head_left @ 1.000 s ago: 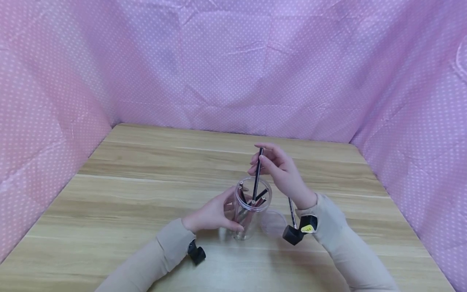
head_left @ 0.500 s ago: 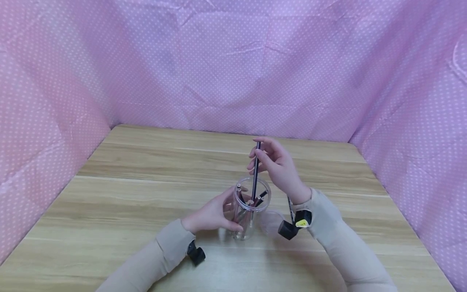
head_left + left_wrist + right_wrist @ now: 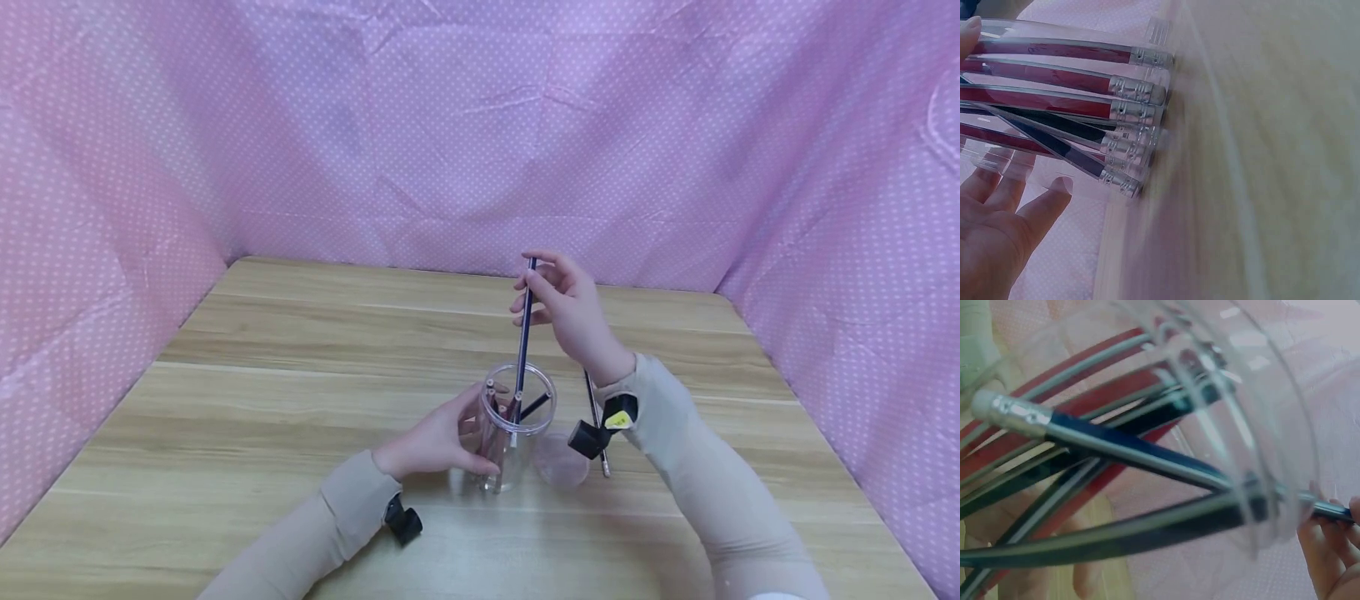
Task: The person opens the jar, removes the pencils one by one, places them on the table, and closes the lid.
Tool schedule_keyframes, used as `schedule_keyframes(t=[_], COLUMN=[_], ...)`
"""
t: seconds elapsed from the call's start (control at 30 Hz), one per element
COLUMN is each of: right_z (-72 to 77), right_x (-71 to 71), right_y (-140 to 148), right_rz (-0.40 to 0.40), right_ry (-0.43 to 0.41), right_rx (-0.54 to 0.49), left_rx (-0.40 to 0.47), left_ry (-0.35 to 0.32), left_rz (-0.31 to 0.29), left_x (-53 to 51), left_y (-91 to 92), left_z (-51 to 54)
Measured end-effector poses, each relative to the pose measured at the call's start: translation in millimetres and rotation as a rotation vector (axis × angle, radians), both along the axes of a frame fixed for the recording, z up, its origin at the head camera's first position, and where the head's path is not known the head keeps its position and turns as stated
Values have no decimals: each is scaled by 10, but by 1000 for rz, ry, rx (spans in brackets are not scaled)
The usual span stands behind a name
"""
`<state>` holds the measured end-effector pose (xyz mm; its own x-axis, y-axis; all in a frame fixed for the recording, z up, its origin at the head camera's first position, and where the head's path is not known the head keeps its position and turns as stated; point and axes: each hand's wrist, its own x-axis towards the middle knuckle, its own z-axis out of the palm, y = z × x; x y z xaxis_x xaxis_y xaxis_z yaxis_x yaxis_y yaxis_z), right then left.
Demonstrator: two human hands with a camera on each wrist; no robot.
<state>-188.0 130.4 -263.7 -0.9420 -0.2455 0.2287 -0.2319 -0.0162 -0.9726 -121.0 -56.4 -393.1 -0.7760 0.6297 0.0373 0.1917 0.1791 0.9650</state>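
Observation:
A clear plastic jar (image 3: 528, 457) stands upright on the table, with the left hand (image 3: 435, 437) gripping its side. Above the jar's mouth, the right hand (image 3: 576, 308) pinches a dark blue striped pencil (image 3: 526, 329) near its upper end. That pencil's white eraser (image 3: 985, 406) points down and is still inside the jar, as the right wrist view shows. Several red pencils (image 3: 1054, 94) and dark ones lean inside, their eraser ends at the bottom. In the left wrist view, the fingers (image 3: 1044, 206) of the left hand lie against the clear wall.
A round clear lid (image 3: 561, 463) lies flat just right of the jar. Another dark pencil (image 3: 605, 465) with an eraser lies beyond it, partly covered by the right wrist camera (image 3: 588, 439). Pink dotted cloth (image 3: 465, 142) encloses the wooden table (image 3: 300, 400).
The right hand has risen, lifting the dark blue pencil higher out of the jar. More of the pencil on the table now shows. The left hand and jar have stayed in place.

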Motion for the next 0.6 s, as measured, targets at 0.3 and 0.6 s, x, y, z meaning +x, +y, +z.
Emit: schedule_keyframes(t=[0.3,0.6], right_z=[30,-4], right_x=[-173,-272], right_y=[84,192], right_rz=[-58,-35], right_ry=[-142,-303], right_rx=[-86,-229], left_rx=[8,13], left_ry=[19,24], left_rz=[-7,-21], left_x=[-16,-33], left_y=[-8,-26], left_z=[-3,4])
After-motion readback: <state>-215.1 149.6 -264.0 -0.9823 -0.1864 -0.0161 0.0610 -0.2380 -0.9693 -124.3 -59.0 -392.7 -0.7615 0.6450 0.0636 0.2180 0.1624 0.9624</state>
